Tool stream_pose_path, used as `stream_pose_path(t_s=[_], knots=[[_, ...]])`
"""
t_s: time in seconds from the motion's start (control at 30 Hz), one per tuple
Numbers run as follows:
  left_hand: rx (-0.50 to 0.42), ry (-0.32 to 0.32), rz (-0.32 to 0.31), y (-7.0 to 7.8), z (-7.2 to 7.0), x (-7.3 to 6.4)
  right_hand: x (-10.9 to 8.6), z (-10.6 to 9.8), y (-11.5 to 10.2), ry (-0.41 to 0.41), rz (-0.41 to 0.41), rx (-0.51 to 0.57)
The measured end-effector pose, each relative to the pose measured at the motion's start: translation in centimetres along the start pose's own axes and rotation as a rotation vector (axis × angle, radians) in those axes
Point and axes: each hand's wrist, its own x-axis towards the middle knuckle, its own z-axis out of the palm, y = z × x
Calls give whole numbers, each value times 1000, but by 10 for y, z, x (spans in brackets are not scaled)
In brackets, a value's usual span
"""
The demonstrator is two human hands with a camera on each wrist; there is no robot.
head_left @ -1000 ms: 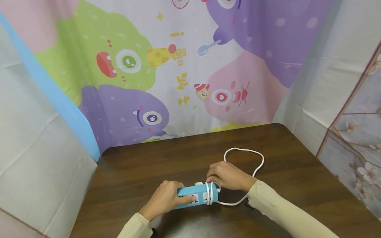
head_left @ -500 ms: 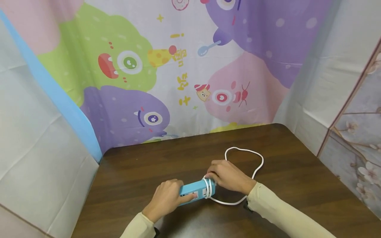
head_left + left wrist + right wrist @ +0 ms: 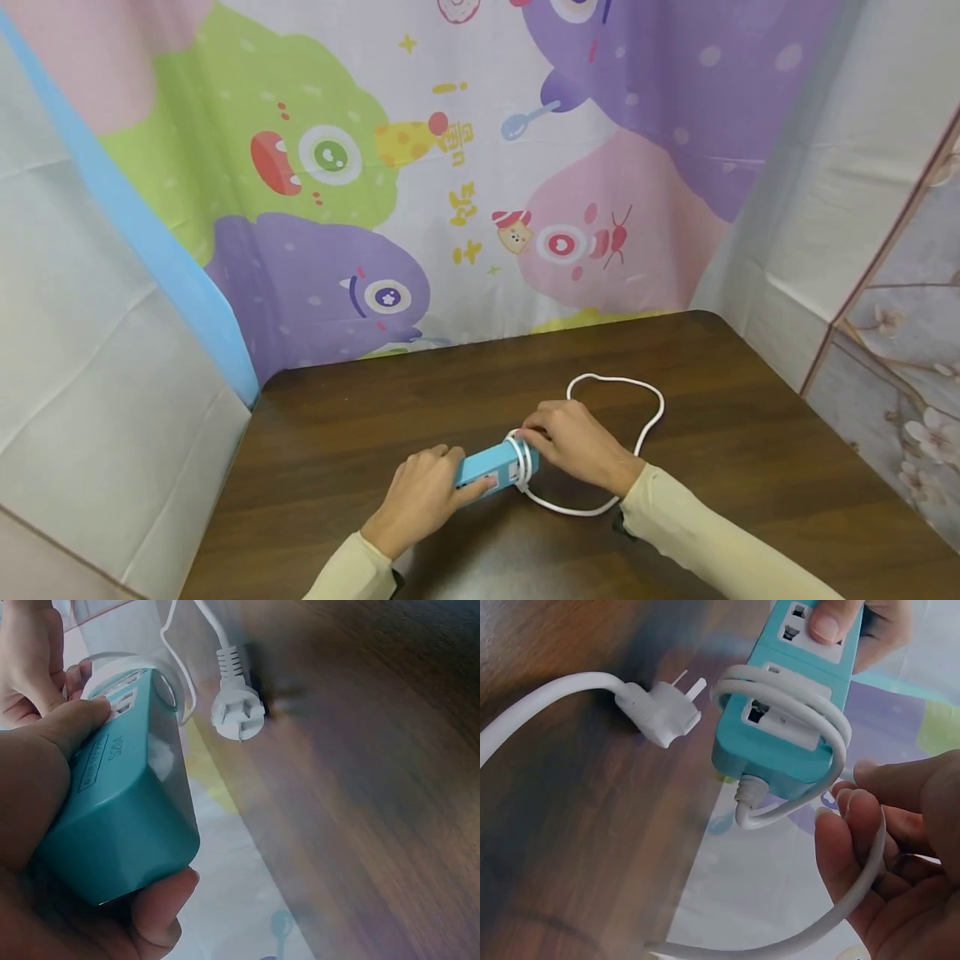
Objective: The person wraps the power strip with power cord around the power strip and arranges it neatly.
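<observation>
Plainly, our left hand gripped the power strip over the table; our right hand pinched the white cable beside its wrapped end; we judged even tension best for snug, side-by-side turns.

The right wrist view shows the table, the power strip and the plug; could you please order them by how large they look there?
1. Table
2. Power strip, cut off at the top
3. Plug, clearly smallest
</observation>
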Motion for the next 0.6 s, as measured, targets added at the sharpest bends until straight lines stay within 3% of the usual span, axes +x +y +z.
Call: stream_pose_path(t_s=[0.33,0.47,0.6], knots=[[74,122,-18,-4,0,3,1,1,-2,40,-9,2],[43,145,-48,-7,1,7,-1,2,-3,47,-24,9],[-73,129,-142,-9,0,7,-5,5,-4,41,-29,30]])
